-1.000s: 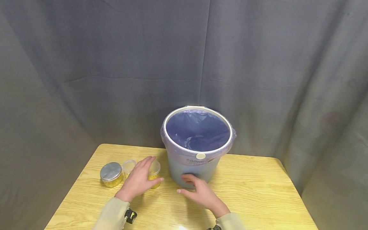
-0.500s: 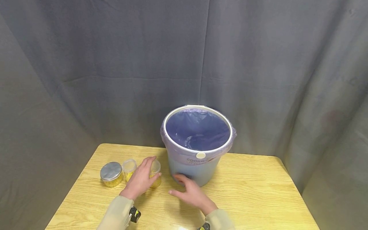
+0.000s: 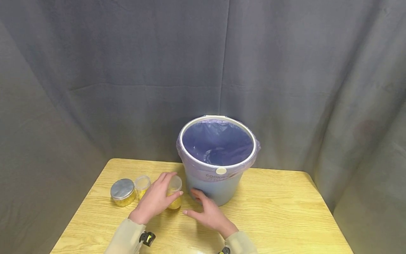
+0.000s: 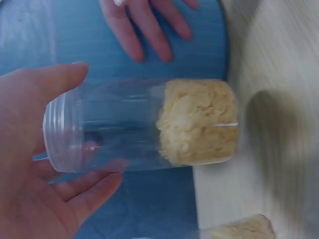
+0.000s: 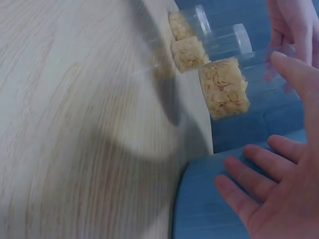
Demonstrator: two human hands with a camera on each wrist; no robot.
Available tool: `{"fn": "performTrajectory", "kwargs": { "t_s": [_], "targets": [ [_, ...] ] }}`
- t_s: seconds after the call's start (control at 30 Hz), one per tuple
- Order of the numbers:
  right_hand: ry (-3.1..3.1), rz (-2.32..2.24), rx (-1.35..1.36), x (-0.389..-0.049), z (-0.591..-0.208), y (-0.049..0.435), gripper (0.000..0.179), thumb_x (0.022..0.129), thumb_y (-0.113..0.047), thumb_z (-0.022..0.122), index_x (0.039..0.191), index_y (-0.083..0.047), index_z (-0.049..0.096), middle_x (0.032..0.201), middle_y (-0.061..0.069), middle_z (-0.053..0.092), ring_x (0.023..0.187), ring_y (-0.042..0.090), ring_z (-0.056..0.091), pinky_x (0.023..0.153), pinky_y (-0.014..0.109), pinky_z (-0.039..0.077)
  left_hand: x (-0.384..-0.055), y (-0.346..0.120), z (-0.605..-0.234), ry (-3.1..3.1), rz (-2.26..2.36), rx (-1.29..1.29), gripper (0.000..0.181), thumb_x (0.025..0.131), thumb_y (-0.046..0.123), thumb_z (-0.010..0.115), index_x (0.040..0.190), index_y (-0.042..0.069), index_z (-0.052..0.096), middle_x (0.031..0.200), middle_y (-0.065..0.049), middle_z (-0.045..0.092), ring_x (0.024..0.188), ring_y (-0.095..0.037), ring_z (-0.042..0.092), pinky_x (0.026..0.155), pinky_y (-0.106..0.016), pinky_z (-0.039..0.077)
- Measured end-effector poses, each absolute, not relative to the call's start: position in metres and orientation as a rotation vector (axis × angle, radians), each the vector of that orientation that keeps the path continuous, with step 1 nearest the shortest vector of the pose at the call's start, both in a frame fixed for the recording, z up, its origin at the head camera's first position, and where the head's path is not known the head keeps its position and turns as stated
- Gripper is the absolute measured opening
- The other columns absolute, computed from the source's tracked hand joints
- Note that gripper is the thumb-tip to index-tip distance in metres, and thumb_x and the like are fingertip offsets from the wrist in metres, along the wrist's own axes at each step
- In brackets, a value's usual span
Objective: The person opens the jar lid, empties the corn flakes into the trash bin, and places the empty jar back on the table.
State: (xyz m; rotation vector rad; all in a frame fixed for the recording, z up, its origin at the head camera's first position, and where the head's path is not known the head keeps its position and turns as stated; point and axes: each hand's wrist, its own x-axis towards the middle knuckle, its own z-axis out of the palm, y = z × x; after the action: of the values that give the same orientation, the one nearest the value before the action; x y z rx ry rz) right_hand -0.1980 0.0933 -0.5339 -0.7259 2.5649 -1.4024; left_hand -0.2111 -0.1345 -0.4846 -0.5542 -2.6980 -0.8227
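Observation:
My left hand point(image 3: 153, 200) grips a clear jar point(image 3: 175, 203) partly filled with yellow flakes, left of the bin. In the left wrist view the thumb lies along one side of this jar point(image 4: 129, 124) near its lid end, and the fingers show around the other side. My right hand point(image 3: 211, 216) is just right of the jar, low in front of the blue bin point(image 3: 215, 192). Seen from the right wrist, that hand point(image 5: 284, 194) is empty, its fingers spread beside the bin wall, with the jar point(image 5: 224, 89) close to the thumb.
A silver-lidded jar point(image 3: 122, 189) and a slimmer clear-lidded jar point(image 3: 142, 182), both with yellow contents, stand left on the wooden table point(image 3: 279, 204). The bin has a white rim point(image 3: 252, 148) and a purple bag liner point(image 3: 219, 141). A grey curtain point(image 3: 142, 88) hangs behind.
My left hand has shifted the jar slightly to the right, nearer the bin. My right hand has moved left, toward the jar.

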Motion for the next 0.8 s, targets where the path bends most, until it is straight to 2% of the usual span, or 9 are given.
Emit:
{"fn": "performTrajectory", "kwargs": {
  "t_s": [0.13, 0.27, 0.37, 0.47, 0.67, 0.8],
  "targets": [
    [2.539, -1.464, -0.741, -0.197, -0.529, 0.091, 0.084, 0.091, -0.047, 0.075, 0.153, -0.004, 0.037, 0.149, 0.019, 0.048, 0.126, 0.047, 0.053, 0.101, 0.058, 0.046, -0.201, -0.129, -0.47, -2.716, -0.856, -0.569, 0.069, 0.087, 0.04, 0.081, 0.142, 0.008, 0.054, 0.134, -0.01, 0.059, 0.113, -0.031, 0.063, 0.094, -0.049, 0.052],
    [2.532, -1.534, -0.803, -0.194, -0.523, 0.088, 0.086, 0.086, -0.049, 0.08, 0.153, -0.013, 0.039, 0.148, 0.007, 0.052, 0.128, 0.036, 0.055, 0.104, 0.055, 0.044, -0.19, -0.122, -0.456, -2.694, -0.921, -0.618, 0.067, 0.085, 0.045, 0.081, 0.135, 0.009, 0.057, 0.128, -0.004, 0.062, 0.106, -0.023, 0.064, 0.087, -0.042, 0.054],
    [2.502, -1.594, -0.859, -0.191, -0.517, 0.086, 0.083, 0.085, -0.045, 0.082, 0.152, -0.02, 0.04, 0.144, -0.003, 0.055, 0.127, 0.024, 0.057, 0.104, 0.05, 0.045, -0.183, -0.119, -0.447, -2.664, -0.973, -0.662, 0.063, 0.083, 0.048, 0.082, 0.13, 0.012, 0.059, 0.12, 0.002, 0.062, 0.096, -0.016, 0.064, 0.078, -0.036, 0.054],
    [2.445, -1.664, -0.896, -0.188, -0.51, 0.086, 0.08, 0.084, -0.037, 0.085, 0.15, -0.023, 0.042, 0.14, -0.007, 0.058, 0.125, 0.019, 0.057, 0.102, 0.046, 0.047, -0.177, -0.116, -0.439, -2.642, -1.006, -0.694, 0.061, 0.083, 0.052, 0.081, 0.126, 0.015, 0.06, 0.114, 0.008, 0.061, 0.089, -0.013, 0.062, 0.073, -0.032, 0.053],
    [2.333, -1.782, -0.949, -0.177, -0.493, 0.088, 0.074, 0.082, -0.026, 0.086, 0.145, -0.026, 0.048, 0.133, -0.008, 0.063, 0.121, 0.018, 0.059, 0.102, 0.041, 0.047, -0.166, -0.113, -0.422, -2.566, -1.04, -0.75, 0.059, 0.082, 0.058, 0.08, 0.123, 0.021, 0.06, 0.111, 0.014, 0.06, 0.088, -0.01, 0.062, 0.074, -0.031, 0.053],
    [2.218, -1.838, -1.012, -0.171, -0.482, 0.09, 0.066, 0.084, -0.021, 0.083, 0.142, -0.023, 0.053, 0.132, -0.003, 0.064, 0.122, 0.022, 0.058, 0.104, 0.041, 0.044, -0.159, -0.11, -0.41, -2.496, -1.062, -0.818, 0.061, 0.082, 0.06, 0.079, 0.124, 0.02, 0.061, 0.114, 0.017, 0.059, 0.092, -0.007, 0.061, 0.08, -0.031, 0.053]
  ]
}}
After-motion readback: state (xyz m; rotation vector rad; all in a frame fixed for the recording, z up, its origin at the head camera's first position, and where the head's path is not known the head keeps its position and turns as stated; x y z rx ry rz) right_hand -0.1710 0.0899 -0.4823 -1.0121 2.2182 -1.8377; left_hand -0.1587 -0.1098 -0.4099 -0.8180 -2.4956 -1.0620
